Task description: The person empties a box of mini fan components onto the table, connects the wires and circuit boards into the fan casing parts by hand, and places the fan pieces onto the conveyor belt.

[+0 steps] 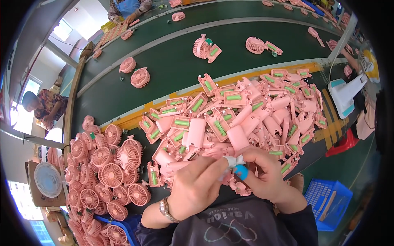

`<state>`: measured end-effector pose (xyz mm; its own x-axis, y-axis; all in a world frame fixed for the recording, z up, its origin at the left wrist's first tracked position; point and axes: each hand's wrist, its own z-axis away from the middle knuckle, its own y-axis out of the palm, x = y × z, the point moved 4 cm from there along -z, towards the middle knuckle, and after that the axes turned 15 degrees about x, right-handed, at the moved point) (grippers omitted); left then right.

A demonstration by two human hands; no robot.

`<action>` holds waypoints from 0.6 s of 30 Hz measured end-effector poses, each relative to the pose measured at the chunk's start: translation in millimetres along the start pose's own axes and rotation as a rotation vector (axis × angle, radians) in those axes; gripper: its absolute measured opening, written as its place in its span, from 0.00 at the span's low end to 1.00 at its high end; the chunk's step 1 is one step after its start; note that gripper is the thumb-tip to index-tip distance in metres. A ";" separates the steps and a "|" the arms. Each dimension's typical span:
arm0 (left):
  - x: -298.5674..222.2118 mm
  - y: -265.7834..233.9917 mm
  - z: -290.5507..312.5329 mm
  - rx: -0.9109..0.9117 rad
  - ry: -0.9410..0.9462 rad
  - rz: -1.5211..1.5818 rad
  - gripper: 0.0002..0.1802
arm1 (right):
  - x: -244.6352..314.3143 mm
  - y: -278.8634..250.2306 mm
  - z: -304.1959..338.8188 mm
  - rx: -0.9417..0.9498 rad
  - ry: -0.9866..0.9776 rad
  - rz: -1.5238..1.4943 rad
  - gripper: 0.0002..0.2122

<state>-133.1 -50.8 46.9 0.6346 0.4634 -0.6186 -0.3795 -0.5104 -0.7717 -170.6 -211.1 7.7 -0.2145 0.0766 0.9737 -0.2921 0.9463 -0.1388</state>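
Observation:
My left hand (pixel 195 182) and my right hand (pixel 266 176) meet close in front of my body, over the near edge of a pile of pink fan handle shells (pixel 197 133). Fingers of both are bent and pinched together around a small pink plastic piece (pixel 225 178), mostly hidden by them; its exact kind cannot be made out. White wrap (pixel 232 160) covers fingertips where the hands meet, and a blue wrap (pixel 241 172) is on my right thumb. Many shells in the pile hold green battery cells (pixel 234 97).
Pink fan heads (pixel 111 175) are heaped at the left, some in a blue bin (pixel 130 229). Beyond the pile runs a green conveyor belt (pixel 172 53) carrying fan parts. A white desk fan (pixel 344 94) and a blue crate (pixel 328 201) are at right. Other people sit at far left and across.

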 end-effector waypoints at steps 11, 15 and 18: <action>7.5 2.9 0.5 -0.018 -0.045 0.301 0.11 | 6.9 -13.8 -6.7 0.028 -0.036 0.044 0.06; 5.0 3.5 -1.6 -0.052 -0.047 0.349 0.10 | 4.2 -13.4 -6.7 0.030 -0.045 -0.026 0.05; 5.0 3.5 -1.2 -0.030 -0.033 0.360 0.10 | 7.0 -16.3 -5.4 0.053 -0.042 0.013 0.05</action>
<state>-130.4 -51.2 41.2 0.4415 0.2730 -0.8547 -0.5544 -0.6660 -0.4991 -162.3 -224.4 17.8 -0.2570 0.0748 0.9635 -0.3378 0.9271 -0.1621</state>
